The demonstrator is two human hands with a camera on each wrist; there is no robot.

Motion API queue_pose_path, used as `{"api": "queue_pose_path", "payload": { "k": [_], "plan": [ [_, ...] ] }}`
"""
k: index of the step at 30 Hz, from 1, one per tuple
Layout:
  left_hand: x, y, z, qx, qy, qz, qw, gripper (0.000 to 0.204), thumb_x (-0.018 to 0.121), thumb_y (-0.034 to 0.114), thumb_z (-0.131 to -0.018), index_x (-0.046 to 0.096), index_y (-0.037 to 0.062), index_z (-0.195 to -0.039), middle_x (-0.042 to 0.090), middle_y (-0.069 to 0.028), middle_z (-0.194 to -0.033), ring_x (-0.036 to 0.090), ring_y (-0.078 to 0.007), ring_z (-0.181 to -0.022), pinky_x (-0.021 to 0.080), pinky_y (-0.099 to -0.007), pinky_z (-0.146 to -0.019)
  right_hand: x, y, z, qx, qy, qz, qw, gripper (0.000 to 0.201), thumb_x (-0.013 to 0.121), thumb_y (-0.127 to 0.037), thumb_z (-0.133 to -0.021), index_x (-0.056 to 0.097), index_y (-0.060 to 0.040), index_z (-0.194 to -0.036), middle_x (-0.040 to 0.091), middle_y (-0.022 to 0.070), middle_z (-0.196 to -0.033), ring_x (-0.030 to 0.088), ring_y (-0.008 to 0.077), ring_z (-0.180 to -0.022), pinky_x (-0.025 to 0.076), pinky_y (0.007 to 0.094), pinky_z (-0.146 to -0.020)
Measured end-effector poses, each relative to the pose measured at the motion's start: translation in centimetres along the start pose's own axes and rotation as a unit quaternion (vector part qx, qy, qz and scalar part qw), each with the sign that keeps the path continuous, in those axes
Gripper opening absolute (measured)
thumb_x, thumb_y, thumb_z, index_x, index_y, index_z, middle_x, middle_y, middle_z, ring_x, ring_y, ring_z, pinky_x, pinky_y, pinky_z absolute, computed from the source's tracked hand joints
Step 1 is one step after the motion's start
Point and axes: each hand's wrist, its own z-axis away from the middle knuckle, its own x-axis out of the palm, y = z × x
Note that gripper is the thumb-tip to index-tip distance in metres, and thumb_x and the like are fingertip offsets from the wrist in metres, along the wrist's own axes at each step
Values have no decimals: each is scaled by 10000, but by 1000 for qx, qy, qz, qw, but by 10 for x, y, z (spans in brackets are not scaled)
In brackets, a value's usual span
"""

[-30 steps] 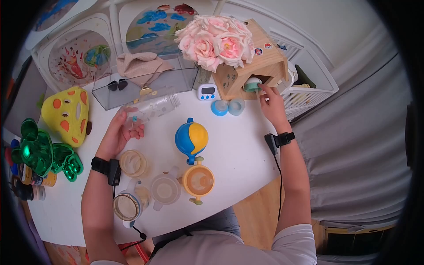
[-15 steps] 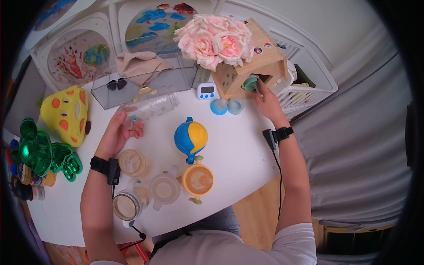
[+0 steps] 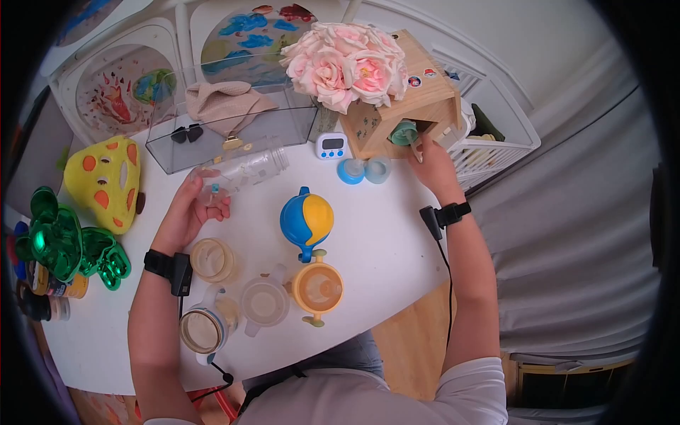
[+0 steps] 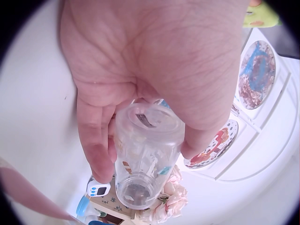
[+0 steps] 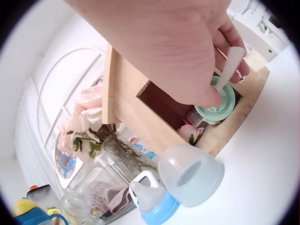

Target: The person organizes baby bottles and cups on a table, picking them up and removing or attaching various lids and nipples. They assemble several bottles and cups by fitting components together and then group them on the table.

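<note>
My left hand (image 3: 185, 216) grips a clear baby bottle (image 3: 251, 170) near its base, fingers and thumb around it. The bottle lies on its side, uncapped neck pointing right; its see-through walls show in the left wrist view (image 4: 147, 154). At the opening of a wooden house-shaped box (image 3: 418, 99), my right hand (image 3: 435, 173) pinches a mint-green lid (image 5: 227, 105) with a pale straw (image 5: 230, 68) sticking out. The lid's underside is turned outward. Beside the box stand a blue-ringed bottle nipple (image 3: 350, 171) and a translucent cap (image 3: 377, 170).
A blue-and-yellow cup (image 3: 307, 219) stands mid-table. Nearer are a yellow handled cup (image 3: 300, 292), a translucent cup (image 3: 265, 303), a jar (image 3: 212, 261) and another handled cup (image 3: 201, 331). Behind are a timer (image 3: 331, 146), roses (image 3: 347, 64) and a clear case (image 3: 163, 157).
My right hand has turned the green lid at the box opening, so its underside and straw now show more. The hand shifted slightly left. My left hand and the bottle stay nearly still.
</note>
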Motion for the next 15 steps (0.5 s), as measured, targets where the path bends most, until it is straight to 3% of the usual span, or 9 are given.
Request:
{"api": "queue_pose_path", "payload": {
  "k": [6, 12, 15],
  "plan": [
    [0, 0, 1, 1, 2, -1, 1000, 563, 506, 498, -1128, 481, 32, -1442, 729, -188, -1063, 738, -252, -867, 597, -301, -738, 3, 9, 0, 30, 27, -34, 999, 413, 727, -277, -977, 637, 0, -1270, 787, 188, -1046, 768, 372, -953, 601, 468, -848],
    [0, -2, -1, -3, 4, -1, 1000, 575, 513, 499, -1119, 488, 38, -1462, 738, -179, -1064, 732, -247, -874, 594, -313, -761, -13, 7, 3, 35, 54, -57, 996, 348, 744, -280, -961, 673, -14, -1174, 779, 201, -1042, 754, 408, -974, 596, 483, -844],
    [1, 0, 2, -5, 16, -3, 1000, 586, 514, 509, -1113, 494, 49, -1475, 745, -169, -1063, 725, -242, -877, 587, -313, -774, -29, -4, 4, -12, 85, -128, 988, 279, 740, -223, -973, 695, 7, -1124, 778, 189, -1027, 768, 358, -937, 598, 430, -808]
  ]
}}
